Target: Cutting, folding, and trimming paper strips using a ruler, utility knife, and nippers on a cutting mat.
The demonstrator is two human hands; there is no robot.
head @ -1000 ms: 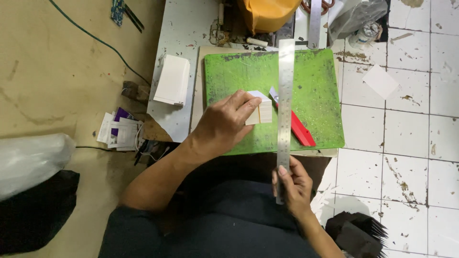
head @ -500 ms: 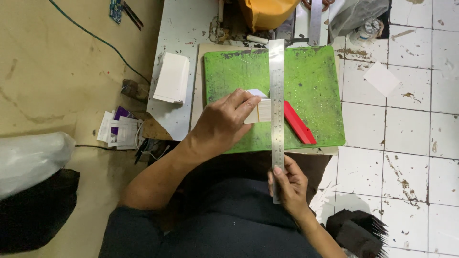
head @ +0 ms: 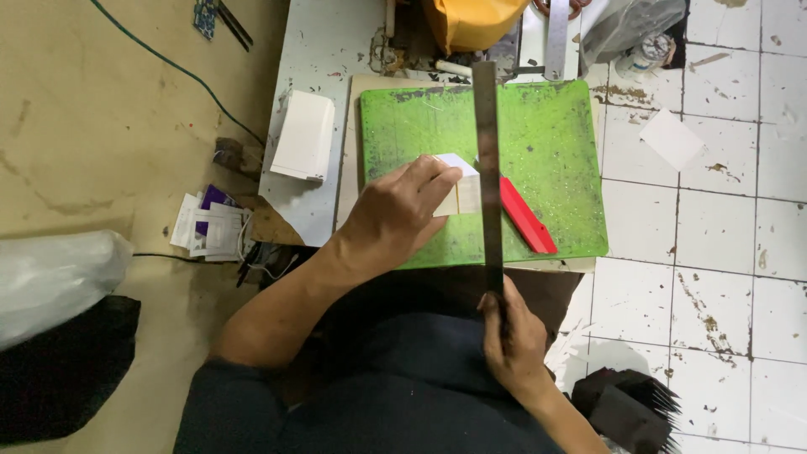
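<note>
Your left hand [head: 395, 214] lies flat, fingers together, pressing a small white card piece [head: 461, 187] onto the green cutting mat [head: 555, 143], near the mat's middle. Your right hand [head: 511, 340] is closed around the near end of a long steel ruler [head: 487, 160], which runs away from you across the mat, its edge just beside the card's right side. A red-handled cutter [head: 525, 214] lies on the mat just right of the ruler, apart from both hands. Risks: held only at its near end, the ruler can pivot, so its far end may swing and leave the edge out of line with the card; whether the ruler rests flat on the mat or hovers above it cannot be told. The card is small, and your fingertips [head: 445, 176] sit close to the ruler's edge, so any blade drawn along that edge would pass near them. The cutter lies tight against the ruler; a sideways nudge could knock it toward the mat's near edge. A white box [head: 303, 134] rests well to the left.
</note>
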